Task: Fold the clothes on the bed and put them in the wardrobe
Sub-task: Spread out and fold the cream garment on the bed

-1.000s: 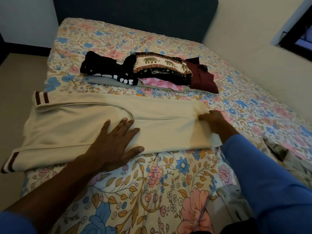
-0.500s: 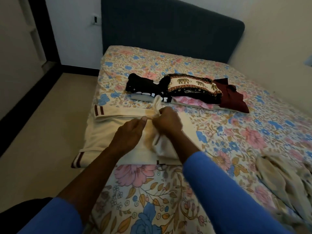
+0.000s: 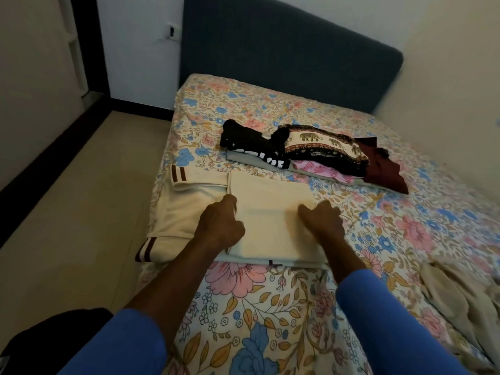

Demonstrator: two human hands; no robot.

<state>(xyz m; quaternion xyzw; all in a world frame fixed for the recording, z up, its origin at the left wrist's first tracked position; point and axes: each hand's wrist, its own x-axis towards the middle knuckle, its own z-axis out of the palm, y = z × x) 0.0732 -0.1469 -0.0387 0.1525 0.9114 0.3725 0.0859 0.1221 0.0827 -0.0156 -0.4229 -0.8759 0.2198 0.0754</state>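
Observation:
A cream garment (image 3: 270, 196) with maroon-striped cuffs lies near the bed's left edge, its right half folded over onto its left half. My left hand (image 3: 220, 226) sits at the left edge of the folded-over layer, with fingers curled on the cloth. On the right part of that layer, my right hand (image 3: 322, 220) has its fingers bent down into the fabric. Behind it lies a row of folded clothes: a black printed top (image 3: 249, 144), an elephant-print piece (image 3: 324, 144), a pink one (image 3: 316, 169) and a maroon one (image 3: 384, 169).
The bed (image 3: 270, 320) has a floral sheet and a dark blue headboard (image 3: 284, 58). Crumpled pale clothes (image 3: 454, 293) lie at the near right. Beige floor (image 3: 81, 212) runs along the left side. A dark object (image 3: 54, 334) sits at the lower left.
Both hands pinched the garment's right end, carried it leftward and laid it over the left half. The view has tilted up and back from the bed.

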